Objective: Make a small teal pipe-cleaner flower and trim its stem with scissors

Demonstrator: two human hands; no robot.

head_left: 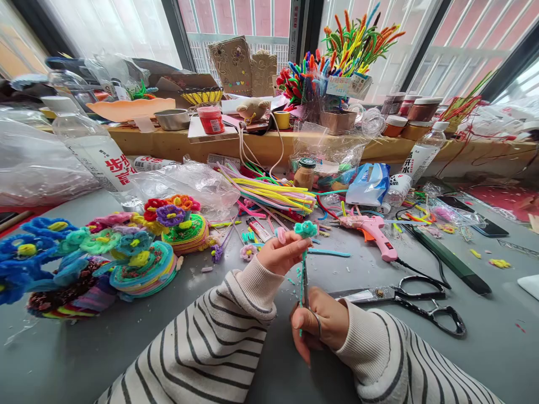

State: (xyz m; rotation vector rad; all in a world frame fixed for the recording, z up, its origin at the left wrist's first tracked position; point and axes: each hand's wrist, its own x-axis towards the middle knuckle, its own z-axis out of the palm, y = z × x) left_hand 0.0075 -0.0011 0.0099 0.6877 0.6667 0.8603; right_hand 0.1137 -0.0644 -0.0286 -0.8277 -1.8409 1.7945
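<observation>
My left hand (283, 253) pinches a teal pipe-cleaner flower (305, 229) between thumb and fingers, its bloom upward. A thin teal stem hangs below the bloom, alongside the narrow blades of a small pair of scissors (305, 278). My right hand (326, 318) is closed around those scissors' handles, with the blades pointing up toward the flower. Whether the blades touch the stem, I cannot tell. Just right of my right hand lie large black-handled scissors (396, 293) on the grey table (168, 342). Teal fluff scraps are scattered near the stem.
Fluffy flower-topped round pieces (143, 269) stand at left. Beyond my hands lies a bundle of pipe cleaners (278, 193). A pink glue gun (374, 233), its cord and a green-black tool (455, 261) are at right. Water bottles (95, 146) and a cluttered wooden ledge (261, 140) line the back.
</observation>
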